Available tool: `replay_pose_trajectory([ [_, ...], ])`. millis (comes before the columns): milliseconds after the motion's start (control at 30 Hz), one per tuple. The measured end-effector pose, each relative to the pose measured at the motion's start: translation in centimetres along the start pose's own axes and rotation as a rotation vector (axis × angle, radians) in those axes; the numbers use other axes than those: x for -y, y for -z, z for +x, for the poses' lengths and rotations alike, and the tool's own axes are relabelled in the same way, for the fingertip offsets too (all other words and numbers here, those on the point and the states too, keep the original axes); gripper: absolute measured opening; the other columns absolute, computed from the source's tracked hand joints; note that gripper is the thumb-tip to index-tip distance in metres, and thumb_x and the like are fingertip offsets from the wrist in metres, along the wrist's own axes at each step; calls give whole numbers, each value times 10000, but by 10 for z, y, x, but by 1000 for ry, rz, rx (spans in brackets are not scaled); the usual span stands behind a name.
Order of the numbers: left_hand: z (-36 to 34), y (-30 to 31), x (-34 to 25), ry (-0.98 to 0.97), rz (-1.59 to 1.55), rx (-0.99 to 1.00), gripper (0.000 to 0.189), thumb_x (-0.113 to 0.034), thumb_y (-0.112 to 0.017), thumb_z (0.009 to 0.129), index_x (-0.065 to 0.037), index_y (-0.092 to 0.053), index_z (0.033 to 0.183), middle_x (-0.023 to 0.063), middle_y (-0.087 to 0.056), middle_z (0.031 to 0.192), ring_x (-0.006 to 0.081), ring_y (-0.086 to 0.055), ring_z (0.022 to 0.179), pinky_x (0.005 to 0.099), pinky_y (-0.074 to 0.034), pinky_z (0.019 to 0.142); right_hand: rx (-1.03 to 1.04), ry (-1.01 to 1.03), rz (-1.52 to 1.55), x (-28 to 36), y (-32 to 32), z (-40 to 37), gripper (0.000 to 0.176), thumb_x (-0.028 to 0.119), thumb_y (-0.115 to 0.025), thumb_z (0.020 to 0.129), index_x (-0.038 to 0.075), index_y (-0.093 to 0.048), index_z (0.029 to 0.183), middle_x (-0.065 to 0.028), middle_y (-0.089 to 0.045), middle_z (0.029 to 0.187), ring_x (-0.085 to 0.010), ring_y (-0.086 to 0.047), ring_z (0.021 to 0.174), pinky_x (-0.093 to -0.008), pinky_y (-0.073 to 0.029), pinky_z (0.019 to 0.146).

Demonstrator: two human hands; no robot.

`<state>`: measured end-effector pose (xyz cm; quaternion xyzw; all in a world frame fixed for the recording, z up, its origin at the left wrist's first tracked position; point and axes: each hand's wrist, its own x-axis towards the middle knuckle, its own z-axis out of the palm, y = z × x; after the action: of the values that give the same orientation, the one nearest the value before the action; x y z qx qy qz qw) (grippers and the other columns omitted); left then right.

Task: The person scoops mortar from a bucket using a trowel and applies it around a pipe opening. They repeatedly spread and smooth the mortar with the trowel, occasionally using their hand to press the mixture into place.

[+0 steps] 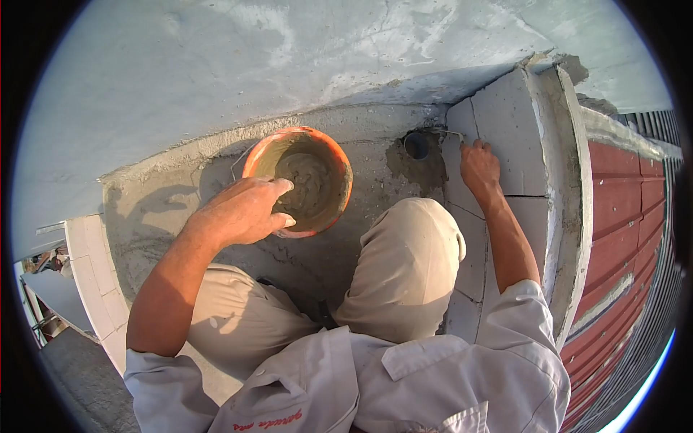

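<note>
My left hand [242, 211] is over the near left side of an orange bucket [349, 177], with thumb and fingers apart and nothing between them. Pale residue shows on its fingertips. Wet grey mortar [309, 180] lies inside the bucket. On the right, my right hand [480, 167] is closed on a thin tool [451, 132] beside the block wall. Only a narrow, light-coloured length of it shows, pointing left toward a round pipe opening [416, 146]; its exact kind I cannot make out. Dark damp mortar [426, 173] surrounds the pipe.
A grey plastered wall [238, 58] runs along the front. Pale blocks [505, 130] form a low wall on the right, with red metal sheeting [613, 216] beyond it. Another low block wall [97, 267] stands at left. My knees [411, 252] are bent above the rough concrete floor.
</note>
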<state>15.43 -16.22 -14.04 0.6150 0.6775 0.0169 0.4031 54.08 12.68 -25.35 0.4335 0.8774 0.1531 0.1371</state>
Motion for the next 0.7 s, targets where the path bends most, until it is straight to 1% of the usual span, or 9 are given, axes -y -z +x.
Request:
replay_pose_trajectory([
  [100, -1, -2, 4, -21, 2, -24, 588, -273, -728, 904, 41, -558, 1371, 268, -663, 1238, 407, -648, 1147, 485, -513, 977, 59, -38, 19, 4, 15, -12, 198, 90, -612, 899, 41, -725, 1054, -208, -665, 1063, -388, -680, 998, -443, -619, 772],
  [233, 0, 1, 3, 9, -11, -2, 594, -285, -730, 903, 38, -559, 1372, 265, -661, 1244, 401, -652, 1141, 486, -512, 977, 112, -192, 170, 11, 11, -36, 290, 81, -593, 895, 30, -696, 1161, -243, -680, 1051, -388, -712, 935, -470, -608, 779],
  [300, -1, 7, -3, 52, 1, 52, 610, -299, -715, 923, 21, -538, 1411, 249, -635, 1315, 390, -605, 1235, 476, -487, 1043, 145, -292, 334, 14, 3, -51, 365, 84, -581, 889, 21, -674, 1236, -262, -684, 1050, -384, -722, 917, -483, -600, 780],
  [367, 1, 9, -6, 71, 19, 79, 615, -305, -708, 933, 10, -528, 1430, 241, -623, 1352, 385, -581, 1283, 471, -474, 1077, 11, -287, 571, 11, -46, -67, 424, 103, -587, 891, 14, -643, 1302, -236, -694, 1004, -322, -721, 817, -448, -589, 707],
  [400, 1, 8, -6, 69, 31, 80, 614, -304, -708, 932, 8, -529, 1429, 241, -623, 1353, 385, -581, 1283, 472, -474, 1077, -58, -285, 689, 14, -46, -73, 456, 112, -590, 892, 11, -628, 1335, -223, -699, 982, -291, -720, 767, -431, -583, 671],
  [500, 4, 2, 3, 27, 34, 47, 619, -306, -725, 913, 26, -544, 1404, 263, -632, 1324, 403, -598, 1251, 479, -485, 1049, 237, -756, 1349, 32, -40, -91, 477, 144, -629, 905, 10, -612, 1363, -140, -678, 894, -202, -634, 615, -373, -516, 549],
  [600, 4, 1, 2, 27, 47, 49, 604, -302, -716, 919, 15, -548, 1405, 262, -632, 1329, 399, -595, 1258, 479, -480, 1060, 127, -750, 1434, 47, -54, -106, 469, 162, -675, 914, 6, -614, 1351, -86, -643, 841, -141, -539, 560, -334, -447, 487],
  [633, 4, 2, 0, 38, 54, 57, 594, -299, -707, 927, 5, -547, 1412, 256, -630, 1339, 393, -590, 1269, 477, -476, 1072, 151, -738, 1452, 47, -64, -107, 461, 162, -677, 914, 3, -618, 1343, -86, -645, 843, -144, -545, 566, -334, -449, 491],
  [700, 5, 2, -2, 52, 30, 66, 615, -303, -720, 914, 33, -550, 1399, 277, -617, 1350, 411, -582, 1275, 478, -471, 1071, 194, -710, 1488, 46, -73, -106, 446, 164, -682, 916, -1, -626, 1326, -87, -651, 847, -150, -556, 579, -334, -454, 497],
])
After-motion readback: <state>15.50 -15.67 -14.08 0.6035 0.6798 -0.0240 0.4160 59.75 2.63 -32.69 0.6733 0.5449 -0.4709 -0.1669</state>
